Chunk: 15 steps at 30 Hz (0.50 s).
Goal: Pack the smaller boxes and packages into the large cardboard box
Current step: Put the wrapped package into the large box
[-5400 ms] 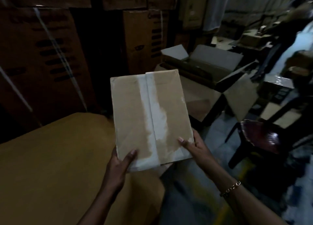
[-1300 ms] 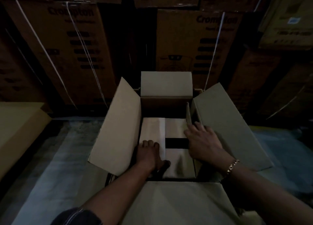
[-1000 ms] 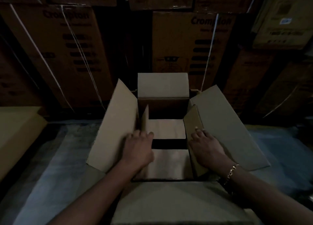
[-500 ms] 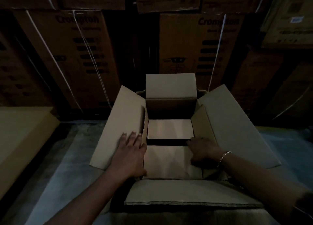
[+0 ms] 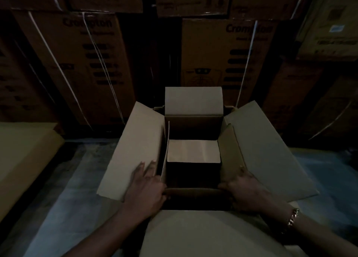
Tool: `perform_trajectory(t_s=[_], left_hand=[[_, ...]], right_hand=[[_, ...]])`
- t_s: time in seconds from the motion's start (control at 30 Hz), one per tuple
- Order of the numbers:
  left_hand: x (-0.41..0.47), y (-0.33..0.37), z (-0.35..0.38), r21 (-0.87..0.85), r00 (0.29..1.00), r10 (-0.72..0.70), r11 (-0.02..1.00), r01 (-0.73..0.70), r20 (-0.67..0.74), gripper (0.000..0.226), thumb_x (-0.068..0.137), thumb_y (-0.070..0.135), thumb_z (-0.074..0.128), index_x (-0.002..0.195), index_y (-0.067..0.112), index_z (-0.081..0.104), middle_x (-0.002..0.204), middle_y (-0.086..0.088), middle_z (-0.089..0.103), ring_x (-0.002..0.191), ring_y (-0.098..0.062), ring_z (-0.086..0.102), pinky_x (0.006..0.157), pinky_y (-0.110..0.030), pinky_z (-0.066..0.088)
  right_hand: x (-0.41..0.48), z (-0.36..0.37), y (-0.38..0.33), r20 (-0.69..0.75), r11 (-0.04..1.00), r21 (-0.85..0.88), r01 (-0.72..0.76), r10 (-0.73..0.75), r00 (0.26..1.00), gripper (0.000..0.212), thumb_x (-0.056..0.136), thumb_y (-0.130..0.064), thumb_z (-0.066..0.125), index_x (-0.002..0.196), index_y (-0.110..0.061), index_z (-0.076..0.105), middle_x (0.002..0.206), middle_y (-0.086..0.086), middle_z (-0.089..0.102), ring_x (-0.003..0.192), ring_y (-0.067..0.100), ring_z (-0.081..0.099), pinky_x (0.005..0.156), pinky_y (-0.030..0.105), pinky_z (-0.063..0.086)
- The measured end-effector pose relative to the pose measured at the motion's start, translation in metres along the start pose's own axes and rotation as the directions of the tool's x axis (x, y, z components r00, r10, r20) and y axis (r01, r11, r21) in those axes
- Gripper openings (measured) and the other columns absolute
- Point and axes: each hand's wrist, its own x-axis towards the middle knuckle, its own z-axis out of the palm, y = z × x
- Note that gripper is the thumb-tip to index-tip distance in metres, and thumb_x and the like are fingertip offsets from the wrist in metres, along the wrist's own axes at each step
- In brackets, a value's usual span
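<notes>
Resting on the left flap (image 5: 133,148) of the large cardboard box (image 5: 193,128), the left hand (image 5: 145,191) lies flat at the box's near-left corner. Its fingers (image 5: 143,166) are straight and slightly apart, pointing far, while the thumb reaches right to the near rim. The right hand (image 5: 247,192) sits over the near-right corner, thumb stretched left along the near rim. In the dim light I cannot tell whether its fingers hook over the right wall or only lie on it. A chain bracelet (image 5: 293,219) circles the right wrist.

All four flaps are folded outward, and the near flap (image 5: 203,235) spreads toward the person. Inside, a pale paper-wrapped package (image 5: 193,151) lies flat in the far half of the box, its far edge against the far wall. The near half is in deep shadow. A thin cardboard sheet (image 5: 165,154) stands on edge just beside the left inner wall, and a brown panel (image 5: 230,152) leans along the right one.

Behind the box, printed cartons (image 5: 222,53) bound with white straps (image 5: 249,59) are stacked. A flat tan board (image 5: 25,150) lies at the left on the pale floor covering (image 5: 64,198).
</notes>
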Motion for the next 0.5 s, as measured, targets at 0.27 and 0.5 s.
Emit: perform_trajectory(t_s=[0.27, 0.5], left_hand=[[-0.002, 0.007, -0.005, -0.110, 0.998, -0.056, 0.992, 0.059, 0.028, 0.092, 0.073, 0.088, 0.020, 0.127, 0.028, 0.066, 0.142, -0.008, 0.056, 0.151, -0.022, 0.013, 0.117, -0.048, -0.008], [-0.007, 0.010, -0.002, -0.142, 0.998, -0.015, 0.990, 0.023, 0.055, 0.076, 0.080, 0.082, 0.015, 0.137, 0.047, 0.051, 0.145, 0.000, 0.054, 0.153, -0.024, -0.001, 0.116, -0.051, -0.017]], right_hand=[[0.000, -0.023, 0.005, 0.161, 0.955, 0.273, -0.118, 0.076, 0.984, 0.074, 0.081, -0.088, 0.015, 0.076, -0.033, 0.064, 0.076, -0.010, 0.064, 0.095, 0.008, 0.063, 0.115, 0.044, 0.010], [0.058, -0.045, 0.000, 0.601, 0.905, 0.318, -0.283, 0.038, 0.798, 0.056, 0.095, -0.063, 0.042, 0.107, -0.017, 0.070, 0.101, 0.003, 0.067, 0.095, 0.023, 0.064, 0.080, 0.030, 0.043]])
